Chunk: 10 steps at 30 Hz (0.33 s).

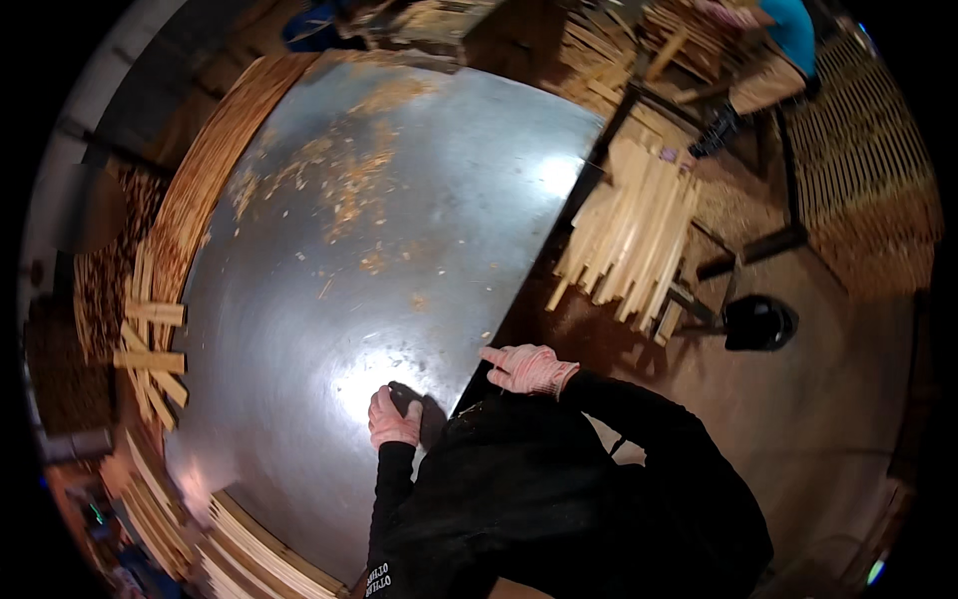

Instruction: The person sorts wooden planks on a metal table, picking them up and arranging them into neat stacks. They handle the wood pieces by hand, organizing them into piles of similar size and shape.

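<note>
Both of my hands wear pale pink work gloves. My left hand [395,417] rests on the bare grey metal table [289,349], thumb apart from the fingers, with nothing in it. At the table's right edge, my right hand [524,369] points leftward with its fingers stretched over the rim. No object shows in it, though its underside is hidden. Wood shavings [359,190] lie scattered on the far half of the tabletop, away from both hands.
Long wooden strips [215,160] are stacked along the table's left side, with short boards [150,361] across them. More strips [274,549] lie at the lower left. Right of the table stand a pile of pale slats [634,230] and a black stool [760,322]. A co-worker [783,60] handles wood at upper right.
</note>
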Tool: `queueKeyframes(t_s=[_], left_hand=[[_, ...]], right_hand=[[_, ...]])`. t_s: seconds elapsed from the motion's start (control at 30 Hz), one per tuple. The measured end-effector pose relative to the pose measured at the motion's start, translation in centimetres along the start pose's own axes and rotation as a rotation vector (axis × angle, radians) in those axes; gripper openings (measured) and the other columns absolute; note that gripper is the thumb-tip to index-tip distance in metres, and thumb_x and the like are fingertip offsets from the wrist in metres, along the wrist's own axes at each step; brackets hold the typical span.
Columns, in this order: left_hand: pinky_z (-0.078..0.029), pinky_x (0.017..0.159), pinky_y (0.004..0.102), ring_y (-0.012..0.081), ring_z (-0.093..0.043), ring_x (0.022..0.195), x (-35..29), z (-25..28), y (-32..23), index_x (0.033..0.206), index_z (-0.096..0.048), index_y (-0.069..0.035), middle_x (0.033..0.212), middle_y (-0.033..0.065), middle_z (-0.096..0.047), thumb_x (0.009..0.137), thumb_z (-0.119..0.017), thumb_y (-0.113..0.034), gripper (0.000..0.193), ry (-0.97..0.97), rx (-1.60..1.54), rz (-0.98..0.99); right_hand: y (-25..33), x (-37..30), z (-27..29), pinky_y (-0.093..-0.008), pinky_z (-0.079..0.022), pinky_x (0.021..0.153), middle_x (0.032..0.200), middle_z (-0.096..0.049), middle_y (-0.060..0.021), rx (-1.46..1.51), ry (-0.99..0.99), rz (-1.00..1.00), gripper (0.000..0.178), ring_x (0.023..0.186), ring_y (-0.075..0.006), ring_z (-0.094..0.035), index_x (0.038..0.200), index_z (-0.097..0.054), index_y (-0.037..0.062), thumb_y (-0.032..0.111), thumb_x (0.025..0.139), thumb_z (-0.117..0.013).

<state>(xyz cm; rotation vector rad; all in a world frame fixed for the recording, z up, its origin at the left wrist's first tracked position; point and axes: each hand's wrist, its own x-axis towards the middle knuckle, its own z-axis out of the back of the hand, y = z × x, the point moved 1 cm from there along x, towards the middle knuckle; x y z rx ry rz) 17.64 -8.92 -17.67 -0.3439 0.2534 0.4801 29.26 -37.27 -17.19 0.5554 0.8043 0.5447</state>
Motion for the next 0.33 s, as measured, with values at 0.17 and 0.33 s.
queueKeyframes(t_s=[0.17, 0.33], left_hand=[[-0.041, 0.106, 0.0372, 0.0252, -0.053, 0.125, 0.5, 6.9, -10.2, 0.145, -0.036, 0.003, 0.138, 0.0182, -0.051, 0.091, -0.063, -0.004, 0.061, 0.204, -1.085, -0.297], [-0.050, 0.091, 0.0355, 0.0293, -0.066, 0.101, -7.6, 22.4, -25.1, 0.119, -0.059, 0.006, 0.109, 0.0179, -0.065, 0.066, -0.057, 0.003, 0.053, 0.422, -0.755, -0.834]], right_hand=[[-4.4, -4.3, -1.1, -0.0456, -0.045, 0.098, 0.135, -0.056, -0.0136, 0.157, -0.159, -0.151, 0.059, 0.122, -0.0351, -0.054, 0.147, -0.040, 0.0152, 0.047, 0.097, -0.044], [-5.5, -6.9, -1.6, -0.0468, -0.044, 0.100, 0.137, -0.055, -0.0113, 0.218, -0.231, -0.245, 0.059, 0.125, -0.0330, -0.053, 0.147, -0.039, 0.0171, 0.048, 0.097, -0.044]])
